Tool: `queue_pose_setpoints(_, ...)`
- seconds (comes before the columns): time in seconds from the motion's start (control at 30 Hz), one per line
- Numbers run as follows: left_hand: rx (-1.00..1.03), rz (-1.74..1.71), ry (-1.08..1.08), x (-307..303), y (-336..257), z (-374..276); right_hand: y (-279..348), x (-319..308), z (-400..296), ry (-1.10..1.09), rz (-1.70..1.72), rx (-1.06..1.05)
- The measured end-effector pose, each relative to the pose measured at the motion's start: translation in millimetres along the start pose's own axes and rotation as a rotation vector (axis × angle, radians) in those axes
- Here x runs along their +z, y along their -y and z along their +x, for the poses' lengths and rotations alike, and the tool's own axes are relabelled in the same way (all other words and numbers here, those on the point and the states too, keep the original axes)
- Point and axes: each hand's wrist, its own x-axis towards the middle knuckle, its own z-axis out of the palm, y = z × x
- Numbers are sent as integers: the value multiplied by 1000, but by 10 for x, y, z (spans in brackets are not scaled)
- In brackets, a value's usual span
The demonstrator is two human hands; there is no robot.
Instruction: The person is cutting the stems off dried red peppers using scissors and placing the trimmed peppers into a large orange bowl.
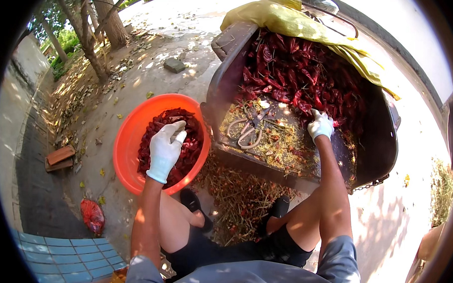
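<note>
My left hand (pixel 166 149), in a white glove with a pale blue cuff, is over the orange plastic basin (pixel 125 145). Its thumb stands apart from the fingers, and nothing shows between them. Dark red pieces of dried chili pepper (pixel 187 133) fill the lower part of the basin. My right hand (pixel 320 126), gloved alike, touches the near edge of a heap of whole dried red chilies (pixel 298 68) in a metal cart bed (pixel 383 143). The chilies partly hide its fingertips, so its grip is unclear. Scissors (pixel 246 129) with large looped handles lie left of it among yellow seeds (pixel 283 149).
Yellow woven cloth (pixel 301 21) drapes over the cart's far rim. Stems and scraps (pixel 236 201) litter the ground between my shoes, and a chain (pixel 368 186) hangs by the cart's near corner. Bricks (pixel 60 156), a red plastic bag (pixel 92 216) and tree trunks (pixel 112 24) are leftward.
</note>
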Motion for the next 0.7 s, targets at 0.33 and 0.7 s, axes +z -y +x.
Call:
queue_pose_setpoints(0.33, 303, 158, -152, 411, -403, 2, 575, -117, -461, -399, 309, -510)
queue_pose_setpoints(0.7, 763, 76, -23, 805, -621, -193, 792, -447, -1387, 920, 1515, -60)
